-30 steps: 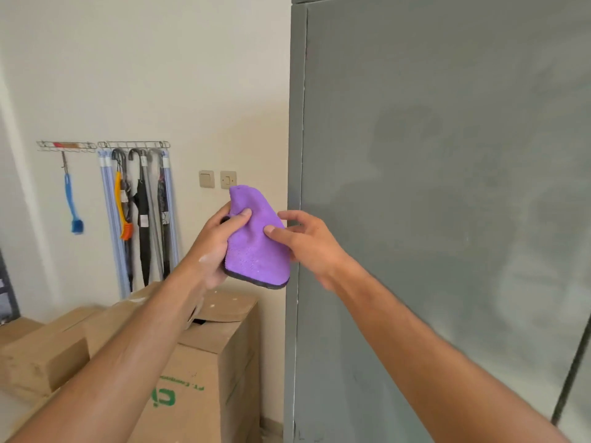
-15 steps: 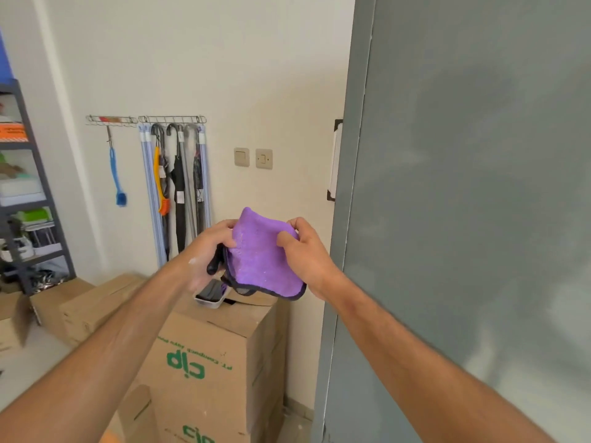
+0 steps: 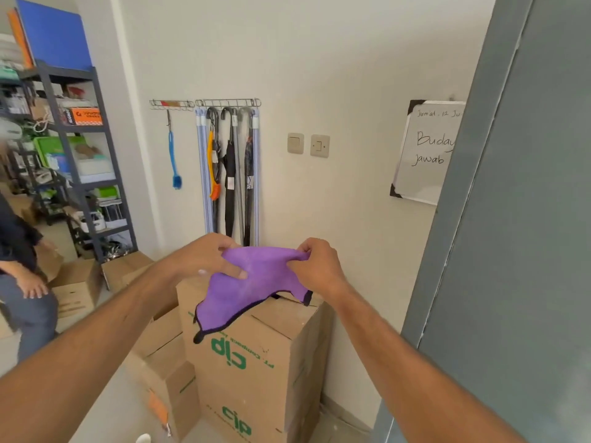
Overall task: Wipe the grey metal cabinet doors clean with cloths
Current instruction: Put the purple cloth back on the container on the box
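Stretching between both hands, a purple microfibre cloth (image 3: 252,282) with a dark trimmed edge hangs in the air just above the tall cardboard box (image 3: 256,362) printed with green "cip" lettering. The left hand (image 3: 204,257) pinches the cloth's upper left edge, fingers curled into the fabric with one finger laid across its front. The right hand (image 3: 315,263) grips the upper right edge, thumb and fingers bunched tight around it. Loose corners of the cloth droop toward the top of the box, one hanging over its front face.

Right of the box stands the grey metal cabinet door (image 3: 511,251), apart from the cloth and both hands. A whiteboard (image 3: 422,151) with handwriting hangs on the wall above and to the right of the box, partly hidden behind the cabinet's edge. Two wall switches (image 3: 308,144) sit above the box. Above and left of the box, a wall rack holds umbrellas (image 3: 230,174), an orange brush and a blue brush (image 3: 174,161). Smaller cardboard boxes (image 3: 160,346) lie left of the tall one, and farther left are a dark metal shelving unit (image 3: 64,155) and another person (image 3: 22,276), only partly in view.
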Available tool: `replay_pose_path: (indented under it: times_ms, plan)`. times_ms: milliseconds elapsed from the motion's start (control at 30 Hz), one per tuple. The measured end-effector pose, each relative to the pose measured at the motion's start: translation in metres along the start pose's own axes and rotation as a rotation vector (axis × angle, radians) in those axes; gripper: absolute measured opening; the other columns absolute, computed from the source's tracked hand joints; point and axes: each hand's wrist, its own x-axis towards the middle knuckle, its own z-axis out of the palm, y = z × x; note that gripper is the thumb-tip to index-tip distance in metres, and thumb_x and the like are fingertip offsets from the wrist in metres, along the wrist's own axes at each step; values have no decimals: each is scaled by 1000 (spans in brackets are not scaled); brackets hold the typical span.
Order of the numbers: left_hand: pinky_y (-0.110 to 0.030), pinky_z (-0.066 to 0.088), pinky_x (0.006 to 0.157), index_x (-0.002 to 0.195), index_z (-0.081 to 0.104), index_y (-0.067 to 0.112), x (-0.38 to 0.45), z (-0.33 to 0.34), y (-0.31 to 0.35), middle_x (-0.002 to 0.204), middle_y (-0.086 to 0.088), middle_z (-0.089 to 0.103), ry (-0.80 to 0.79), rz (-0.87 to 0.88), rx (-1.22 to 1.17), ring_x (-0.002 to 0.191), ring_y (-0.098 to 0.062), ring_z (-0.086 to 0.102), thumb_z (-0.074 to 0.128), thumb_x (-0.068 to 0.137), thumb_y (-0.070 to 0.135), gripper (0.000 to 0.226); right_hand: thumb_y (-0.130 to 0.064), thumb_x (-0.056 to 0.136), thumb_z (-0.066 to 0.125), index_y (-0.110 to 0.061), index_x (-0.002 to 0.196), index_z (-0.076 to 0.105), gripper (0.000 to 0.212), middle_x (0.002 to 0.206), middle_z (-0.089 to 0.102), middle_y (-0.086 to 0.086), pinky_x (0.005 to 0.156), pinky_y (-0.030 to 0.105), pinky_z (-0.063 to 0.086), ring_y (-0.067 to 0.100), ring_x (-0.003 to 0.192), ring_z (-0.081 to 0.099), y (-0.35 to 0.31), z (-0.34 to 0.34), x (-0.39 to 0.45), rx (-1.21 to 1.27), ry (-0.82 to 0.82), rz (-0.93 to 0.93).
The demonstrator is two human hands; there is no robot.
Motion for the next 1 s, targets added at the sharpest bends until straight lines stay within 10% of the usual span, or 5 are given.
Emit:
replay_pose_path:
  times_ms: [333, 467, 567, 800, 1000]
  plan:
    - [-31, 62, 76, 102, 82, 21, 71, -29, -61, 108, -6, 79, -270, -9, -290, 99, -24, 77, 80, 86, 2, 26, 9, 89, 48, -10, 100, 72, 33, 94, 71, 3, 71, 30, 52, 18, 83, 64, 21, 33, 75, 178, -43, 149]
    - [-22, 55, 70, 93, 84, 37, 123, -46, -76, 91, 6, 80, -364, 35, 14, 83, -13, 76, 76, 86, 50, 17, -6, 95, 54, -3, 110, 67, 20, 95, 65, 5, 69, 28, 46, 15, 79, 58, 27, 40, 105, 133, -69, 234]
    - [-29, 48, 71, 100, 75, 9, 172, -54, -100, 82, -4, 71, -321, 37, 112, 76, -21, 69, 62, 70, 87, 84, -11, 94, 59, -4, 105, 65, 15, 92, 61, 2, 65, 26, 43, 14, 76, 54, 28, 46, 123, 101, -22, 263]
    - [-50, 56, 101, 115, 75, 6, 231, -73, -131, 111, -17, 76, -421, -62, -282, 105, -35, 74, 84, 85, 41, 47, -10, 70, 64, -13, 72, 66, 4, 84, 66, 4, 77, 34, 48, 23, 84, 59, 34, 57, 159, 372, -93, 434]
    - [-48, 58, 97, 112, 70, -3, 279, -70, -158, 109, -21, 76, -314, -145, -475, 112, -39, 71, 83, 80, 10, 38, 0, 87, 77, -3, 91, 76, 5, 91, 75, 11, 80, 39, 61, 23, 85, 71, 69, 77, 193, 337, 137, 479]
